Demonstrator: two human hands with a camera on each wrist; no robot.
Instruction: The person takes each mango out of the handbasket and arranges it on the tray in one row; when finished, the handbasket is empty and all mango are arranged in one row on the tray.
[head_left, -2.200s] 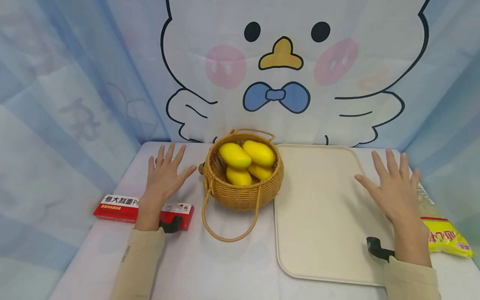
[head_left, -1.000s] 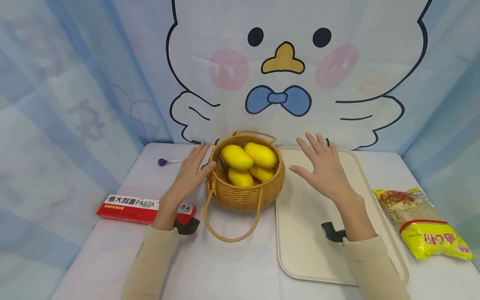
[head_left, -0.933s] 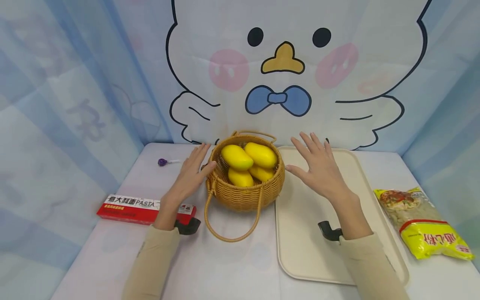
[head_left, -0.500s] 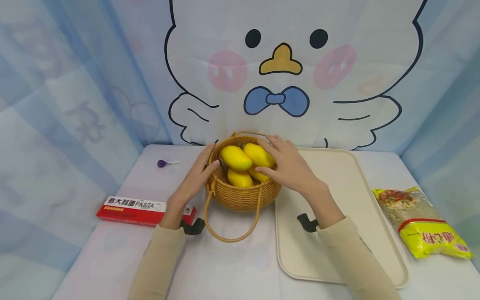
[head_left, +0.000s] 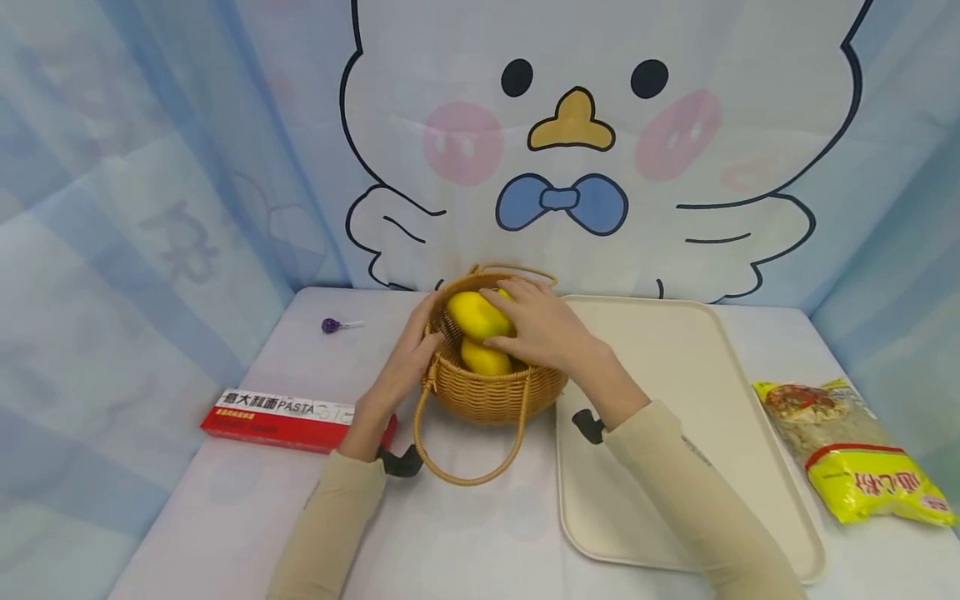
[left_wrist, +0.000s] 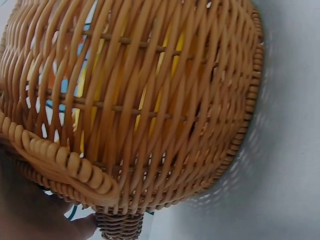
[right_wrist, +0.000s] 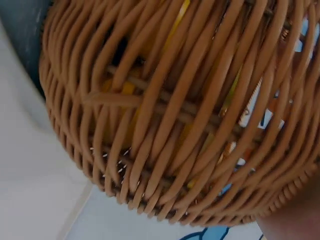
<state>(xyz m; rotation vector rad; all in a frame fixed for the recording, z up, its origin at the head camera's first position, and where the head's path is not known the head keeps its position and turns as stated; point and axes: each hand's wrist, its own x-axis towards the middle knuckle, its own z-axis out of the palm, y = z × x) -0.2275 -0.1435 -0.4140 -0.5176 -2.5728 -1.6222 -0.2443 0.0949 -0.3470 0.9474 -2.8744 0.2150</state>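
Note:
A round wicker basket (head_left: 495, 400) stands upright on the table, its front handle lying down toward me. Inside are yellow mangoes (head_left: 483, 358); two show, the others lie behind my right hand. My left hand (head_left: 405, 362) holds the basket's left rim, thumb over the edge and fingers along the outside. My right hand (head_left: 543, 329) reaches in over the right rim, fingers and thumb round the upper right mango, which it mostly covers. In the left wrist view a woven knob (left_wrist: 120, 225) sits beside my left thumb. The right wrist view is filled by the basket's wickerwork (right_wrist: 165, 115).
A beige tray (head_left: 675, 467) lies right of the basket, under my right forearm. Beyond it is a yellow bag of noodles (head_left: 855, 458). On the left lie a red pasta box (head_left: 277, 421) and a purple lollipop (head_left: 332, 325). A printed curtain (head_left: 600, 250) hangs behind.
Both hands have come inward from the sides, the right one across the tray and into the basket onto a mango. My left hand has reached the basket's rim.

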